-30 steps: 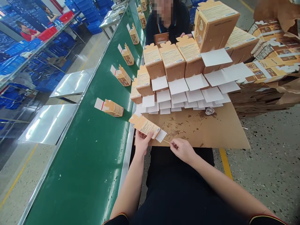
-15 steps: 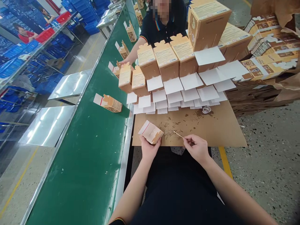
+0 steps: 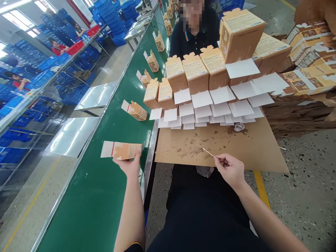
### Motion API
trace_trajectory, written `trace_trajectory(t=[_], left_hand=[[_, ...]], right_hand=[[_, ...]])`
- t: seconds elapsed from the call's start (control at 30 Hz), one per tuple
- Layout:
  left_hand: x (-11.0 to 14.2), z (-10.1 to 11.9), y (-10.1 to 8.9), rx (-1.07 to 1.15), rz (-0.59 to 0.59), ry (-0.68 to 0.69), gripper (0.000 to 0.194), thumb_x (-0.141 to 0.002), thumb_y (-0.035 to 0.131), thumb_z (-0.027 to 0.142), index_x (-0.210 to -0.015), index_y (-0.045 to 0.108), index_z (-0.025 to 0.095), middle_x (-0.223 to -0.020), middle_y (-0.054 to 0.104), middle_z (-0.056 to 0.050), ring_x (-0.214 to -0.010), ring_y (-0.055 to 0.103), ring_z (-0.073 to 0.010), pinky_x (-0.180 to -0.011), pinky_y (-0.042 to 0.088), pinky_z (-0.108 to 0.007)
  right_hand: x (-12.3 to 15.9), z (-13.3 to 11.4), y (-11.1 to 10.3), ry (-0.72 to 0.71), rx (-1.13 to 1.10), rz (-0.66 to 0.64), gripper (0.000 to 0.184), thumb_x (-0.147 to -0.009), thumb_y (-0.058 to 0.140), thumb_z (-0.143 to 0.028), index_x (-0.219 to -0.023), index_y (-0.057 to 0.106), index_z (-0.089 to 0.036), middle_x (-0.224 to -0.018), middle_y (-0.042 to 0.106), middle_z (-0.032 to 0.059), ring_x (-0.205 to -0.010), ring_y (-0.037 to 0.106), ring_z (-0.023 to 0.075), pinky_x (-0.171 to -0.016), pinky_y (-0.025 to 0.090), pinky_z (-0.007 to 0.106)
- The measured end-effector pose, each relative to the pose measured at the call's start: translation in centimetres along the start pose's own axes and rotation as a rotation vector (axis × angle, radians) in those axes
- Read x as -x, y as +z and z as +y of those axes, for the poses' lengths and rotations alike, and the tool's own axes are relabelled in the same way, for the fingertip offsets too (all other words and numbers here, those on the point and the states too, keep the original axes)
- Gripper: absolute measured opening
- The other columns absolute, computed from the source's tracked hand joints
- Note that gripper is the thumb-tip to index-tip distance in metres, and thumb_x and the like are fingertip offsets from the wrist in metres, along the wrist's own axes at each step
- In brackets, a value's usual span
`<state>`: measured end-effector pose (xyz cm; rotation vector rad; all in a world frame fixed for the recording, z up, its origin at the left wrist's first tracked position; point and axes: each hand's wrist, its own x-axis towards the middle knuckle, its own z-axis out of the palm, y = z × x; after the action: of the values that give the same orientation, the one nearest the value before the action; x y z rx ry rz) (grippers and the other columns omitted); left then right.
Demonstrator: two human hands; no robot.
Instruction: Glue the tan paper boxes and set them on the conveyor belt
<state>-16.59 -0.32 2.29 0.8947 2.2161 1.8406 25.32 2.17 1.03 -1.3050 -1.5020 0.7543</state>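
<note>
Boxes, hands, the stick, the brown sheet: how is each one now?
Left hand: gripping a box
Held box: tipped over, white flap out
Right hand: pinching a stick
Thin stick: held above the brown sheet
Stacked boxes: white flaps sticking out
Brown sheet: spotted with dark stains

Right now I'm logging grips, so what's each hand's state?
Left hand: closed on a small carton, over the green belt.
Right hand: closed, pinching a thin stick.

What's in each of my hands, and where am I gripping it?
Left hand: a carton, by its end away from the white flap. Right hand: a thin stick, by one end.
</note>
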Motion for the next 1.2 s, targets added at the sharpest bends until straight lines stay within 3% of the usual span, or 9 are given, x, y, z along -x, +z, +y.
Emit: trace_trajectory(t=[0.1, 0.2, 0.33, 0.4, 0.53, 0.73, 0.87, 1.07, 1.2], left_hand=[[-3.4, -1.4, -2.3, -0.071, -0.061, -0.13, 0.099, -0.055, 0.106, 0.038, -0.123, 0.035, 0.028, -0.141, 0.066, -0.016, -0.134, 0.072, -0.0348, -0.121, 0.055, -0.064], [-3.2, -2.1, -3.2, -0.145, -0.042, -0.175, 0.1, -0.054, 0.102, 0.028, -0.128, 0.035, 0.027, -0.143, 0.064, -0.017, -0.142, 0.067, -0.0351, -0.128, 0.047, -0.064], [-1.6, -0.4, -4.0, -0.214, 0.309, 0.228, 0.083, -0.069, 0.089, 0.034, -0.134, 0.039, 0.026, -0.151, 0.055, -0.018, -0.15, 0.058, -0.0352, -0.132, 0.042, -0.061], [-2.1, 1.9, -3.4, -0.175, 0.335, 0.431, 0.061, -0.08, 0.079, 0.038, -0.13, 0.047, 0.025, -0.143, 0.059, -0.016, -0.142, 0.063, -0.0347, -0.127, 0.047, -0.061], [-6.9, 8.1, 2.8, 0.037, 0.093, 0.463, 0.038, -0.092, 0.068, 0.044, -0.123, 0.061, 0.023, -0.125, 0.067, -0.011, -0.124, 0.071, -0.0294, -0.116, 0.056, -0.053], [-14.0, 14.1, 17.2, 0.014, -0.422, -0.098, 0.048, -0.088, 0.082, 0.058, -0.116, 0.074, 0.021, -0.123, 0.076, -0.015, -0.125, 0.072, -0.0351, -0.11, 0.058, -0.051], [-14.1, 14.7, 21.2, -0.123, -0.515, -0.275, 0.048, -0.08, 0.09, 0.055, -0.11, 0.078, 0.019, -0.127, 0.078, -0.023, -0.13, 0.071, -0.0445, -0.11, 0.057, -0.058], [-12.7, 14.1, 16.8, 0.033, -0.441, -0.199, 0.045, -0.09, 0.078, 0.056, -0.113, 0.077, 0.018, -0.126, 0.08, -0.017, -0.128, 0.074, -0.0368, -0.11, 0.061, -0.054], [-6.3, 12.9, 10.9, 0.511, -0.499, -0.11, 0.06, -0.081, 0.087, 0.056, -0.13, 0.075, 0.023, -0.141, 0.076, -0.012, -0.139, 0.071, -0.0346, -0.113, 0.062, -0.047]], right_hand=[[-0.9, 0.2, 0.0, -0.037, -0.016, -0.011, 0.031, -0.103, 0.075, -0.045, -0.08, 0.078, -0.024, -0.063, 0.071, 0.0018, -0.051, 0.065, 0.0165, -0.052, 0.057, 0.028], [-1.8, 0.3, -0.3, -0.062, -0.014, -0.007, 0.033, -0.103, 0.075, -0.048, -0.081, 0.079, -0.024, -0.064, 0.071, 0.0015, -0.05, 0.064, 0.0156, -0.05, 0.056, 0.027], [-2.4, 0.5, -1.8, -0.033, 0.054, 0.061, 0.034, -0.102, 0.076, -0.05, -0.081, 0.08, -0.024, -0.062, 0.07, 0.0013, -0.051, 0.065, 0.0157, -0.05, 0.056, 0.026], [-2.6, 0.6, -2.4, -0.006, 0.071, 0.082, 0.034, -0.101, 0.076, -0.052, -0.081, 0.08, -0.025, -0.06, 0.069, 0.0011, -0.049, 0.064, 0.0159, -0.048, 0.055, 0.027], [-3.0, 0.1, -2.4, -0.014, 0.062, 0.074, 0.034, -0.1, 0.077, -0.052, -0.081, 0.08, -0.025, -0.061, 0.069, 0.0013, -0.047, 0.063, 0.0157, -0.048, 0.055, 0.027], [-2.9, -0.7, -1.2, -0.105, 0.029, 0.06, 0.03, -0.101, 0.076, -0.044, -0.079, 0.079, -0.023, -0.067, 0.074, 0.0031, -0.052, 0.066, 0.0161, -0.052, 0.058, 0.026], [-2.3, -0.7, -1.8, -0.112, 0.015, 0.094, 0.024, -0.1, 0.075, -0.039, -0.081, 0.079, -0.023, -0.068, 0.075, 0.0026, -0.052, 0.066, 0.0156, -0.053, 0.059, 0.026], [-1.6, -1.3, -3.5, -0.074, 0.055, 0.12, 0.024, -0.099, 0.075, -0.039, -0.08, 0.077, -0.025, -0.066, 0.073, 0.0012, -0.051, 0.066, 0.0158, -0.052, 0.058, 0.026], [-0.8, -2.4, -4.2, -0.057, 0.066, 0.11, 0.025, -0.101, 0.074, -0.04, -0.081, 0.077, -0.025, -0.067, 0.073, 0.0017, -0.052, 0.066, 0.0166, -0.052, 0.059, 0.028]])
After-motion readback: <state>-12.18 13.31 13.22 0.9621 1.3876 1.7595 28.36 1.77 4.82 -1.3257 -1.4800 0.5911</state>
